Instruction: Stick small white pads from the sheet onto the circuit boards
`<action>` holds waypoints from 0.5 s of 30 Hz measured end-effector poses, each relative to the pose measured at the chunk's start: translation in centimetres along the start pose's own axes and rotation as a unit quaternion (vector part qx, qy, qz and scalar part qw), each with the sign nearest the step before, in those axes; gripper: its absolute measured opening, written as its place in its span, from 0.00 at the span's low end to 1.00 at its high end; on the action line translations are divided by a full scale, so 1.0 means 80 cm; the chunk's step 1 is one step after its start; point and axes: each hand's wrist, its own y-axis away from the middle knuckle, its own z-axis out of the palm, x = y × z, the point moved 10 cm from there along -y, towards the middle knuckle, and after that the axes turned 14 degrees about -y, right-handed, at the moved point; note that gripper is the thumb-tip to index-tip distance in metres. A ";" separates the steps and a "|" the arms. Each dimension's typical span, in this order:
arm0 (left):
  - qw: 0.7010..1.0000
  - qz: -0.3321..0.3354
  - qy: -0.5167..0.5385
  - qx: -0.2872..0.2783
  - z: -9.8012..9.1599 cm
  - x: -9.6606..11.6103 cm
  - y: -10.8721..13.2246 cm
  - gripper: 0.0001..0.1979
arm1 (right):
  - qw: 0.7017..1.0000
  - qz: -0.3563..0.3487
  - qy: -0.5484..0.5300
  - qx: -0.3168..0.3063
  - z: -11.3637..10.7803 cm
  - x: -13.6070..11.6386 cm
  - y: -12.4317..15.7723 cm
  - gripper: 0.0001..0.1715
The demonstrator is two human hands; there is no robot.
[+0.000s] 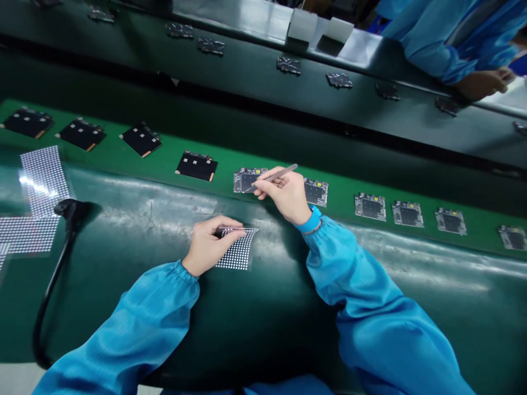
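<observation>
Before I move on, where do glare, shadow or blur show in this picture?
All in the head view: glare streaks the upper dotted sheet at left and the worktop; the plug casts a shadow rightward; the co-worker's hand looks soft; the left hand and right hand read clearly.

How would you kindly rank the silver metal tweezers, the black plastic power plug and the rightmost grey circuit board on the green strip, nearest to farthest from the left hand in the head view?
1. Tweezers: in the right hand, right of the left hand.
2. Power plug: to the left.
3. Circuit board: at the far right edge.
</observation>
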 end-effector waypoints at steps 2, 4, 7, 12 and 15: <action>1.000 0.000 -0.003 -0.003 0.001 0.001 0.000 0.04 | 1.000 0.000 0.014 0.004 -0.006 0.012 -0.016 0.15; 1.000 -0.001 -0.007 -0.001 0.000 0.001 0.000 0.04 | 1.000 0.010 0.022 0.005 -0.010 0.024 -0.029 0.16; 1.000 -0.004 -0.009 0.003 -0.001 0.000 0.000 0.04 | 0.999 0.021 0.026 0.016 -0.016 0.039 -0.045 0.15; 1.000 -0.004 -0.010 0.005 -0.002 0.000 0.001 0.03 | 0.998 0.013 0.042 0.053 -0.036 0.044 -0.062 0.13; 1.000 -0.003 -0.012 0.007 -0.003 0.002 0.001 0.03 | 0.996 0.020 0.050 0.077 -0.048 0.044 -0.067 0.13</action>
